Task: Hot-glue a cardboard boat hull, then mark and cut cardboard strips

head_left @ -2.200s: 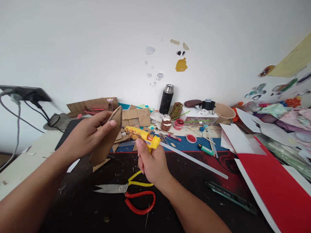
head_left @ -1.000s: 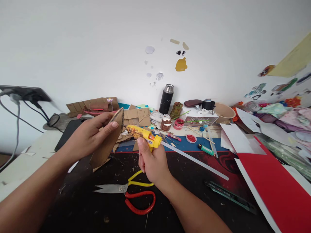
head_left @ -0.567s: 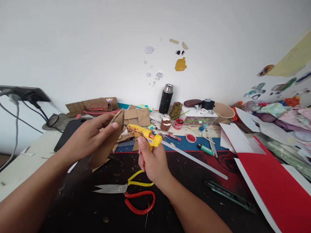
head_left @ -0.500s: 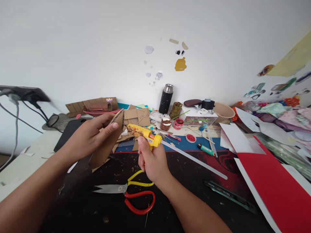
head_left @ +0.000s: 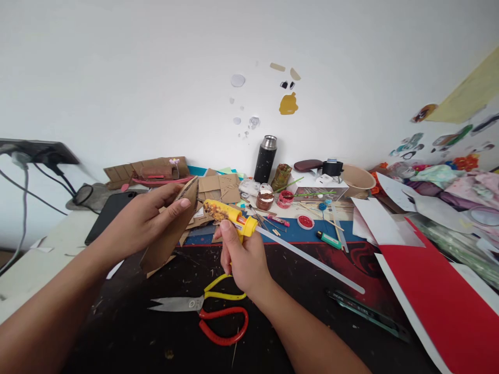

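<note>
Between the thumb and fingers of my left hand (head_left: pixel 150 215) is a piece of cardboard (head_left: pixel 167 241), held tilted up above the dark mat. My right hand (head_left: pixel 245 254) is closed around a yellow hot glue gun (head_left: pixel 224 213) with brown stains on its front. A long translucent glue stick (head_left: pixel 312 259) sticks out of the gun's back end toward the lower right. The gun's nozzle is close to the cardboard's upper right edge; whether they touch I cannot tell. Scissors (head_left: pixel 195 304) with one yellow and one red handle lie open on the mat below my hands.
A utility knife (head_left: pixel 368 314) and red paper (head_left: pixel 440 301) lie to the right. Behind my hands are cardboard scraps (head_left: pixel 224 187), paint jars (head_left: pixel 265 197), a green lighter (head_left: pixel 328 239) and a black thermos (head_left: pixel 265 158). A black phone (head_left: pixel 109 215) lies at the left, near a power strip (head_left: pixel 39 150).
Both hands keep their hold, with the glue gun's rear and glue stick dipping very slightly. The whole view has shifted a little.
</note>
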Demonstrator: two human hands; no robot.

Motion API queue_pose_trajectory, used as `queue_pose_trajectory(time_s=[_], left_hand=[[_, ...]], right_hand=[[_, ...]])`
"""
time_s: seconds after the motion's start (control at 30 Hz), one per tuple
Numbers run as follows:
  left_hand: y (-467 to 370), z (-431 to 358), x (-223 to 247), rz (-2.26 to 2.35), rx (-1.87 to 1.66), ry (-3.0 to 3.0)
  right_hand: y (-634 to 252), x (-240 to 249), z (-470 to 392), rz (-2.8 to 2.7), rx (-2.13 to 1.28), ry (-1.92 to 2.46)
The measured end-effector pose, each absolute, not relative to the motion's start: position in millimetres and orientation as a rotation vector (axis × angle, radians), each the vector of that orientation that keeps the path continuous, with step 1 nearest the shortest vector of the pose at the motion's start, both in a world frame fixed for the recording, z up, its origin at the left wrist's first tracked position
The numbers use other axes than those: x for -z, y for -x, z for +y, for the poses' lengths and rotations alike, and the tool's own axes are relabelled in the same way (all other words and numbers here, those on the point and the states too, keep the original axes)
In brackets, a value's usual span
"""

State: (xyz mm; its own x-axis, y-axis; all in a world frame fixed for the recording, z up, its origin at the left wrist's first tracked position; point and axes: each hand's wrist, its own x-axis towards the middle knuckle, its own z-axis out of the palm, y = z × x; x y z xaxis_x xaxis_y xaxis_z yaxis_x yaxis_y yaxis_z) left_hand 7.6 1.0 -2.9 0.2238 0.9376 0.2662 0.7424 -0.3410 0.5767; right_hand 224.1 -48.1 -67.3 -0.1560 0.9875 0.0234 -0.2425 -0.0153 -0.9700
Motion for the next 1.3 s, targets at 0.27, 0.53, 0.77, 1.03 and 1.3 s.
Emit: queue_pose_trajectory(time_s=[0.27,0.53,0.77,1.03,1.3], left_hand=[[-5.6,0.2,0.2,1.582,-0.845,-2.174],[-3.1,2.2,1.7,1.616,-0.852,-2.194],[-3.2,1.2,4.2,1.584,-0.854,-2.158],[-3.0,1.4,5.1,1.563,-0.875,-2.175],[-3.6,0.9,4.5,1.586,-0.865,-2.202]], right_hand=[[-225.8,67.5,-46.3,-1.117,-1.407,0.95],[-226.1,72.2,-47.8,-1.139,-1.431,0.887],[-226.4,71.8,-49.1,-1.189,-1.427,0.932],[-225.9,69.7,-49.4,-1.195,-1.4,0.945],[-227.4,70.9,-50.0,-1.24,-1.332,0.98]])
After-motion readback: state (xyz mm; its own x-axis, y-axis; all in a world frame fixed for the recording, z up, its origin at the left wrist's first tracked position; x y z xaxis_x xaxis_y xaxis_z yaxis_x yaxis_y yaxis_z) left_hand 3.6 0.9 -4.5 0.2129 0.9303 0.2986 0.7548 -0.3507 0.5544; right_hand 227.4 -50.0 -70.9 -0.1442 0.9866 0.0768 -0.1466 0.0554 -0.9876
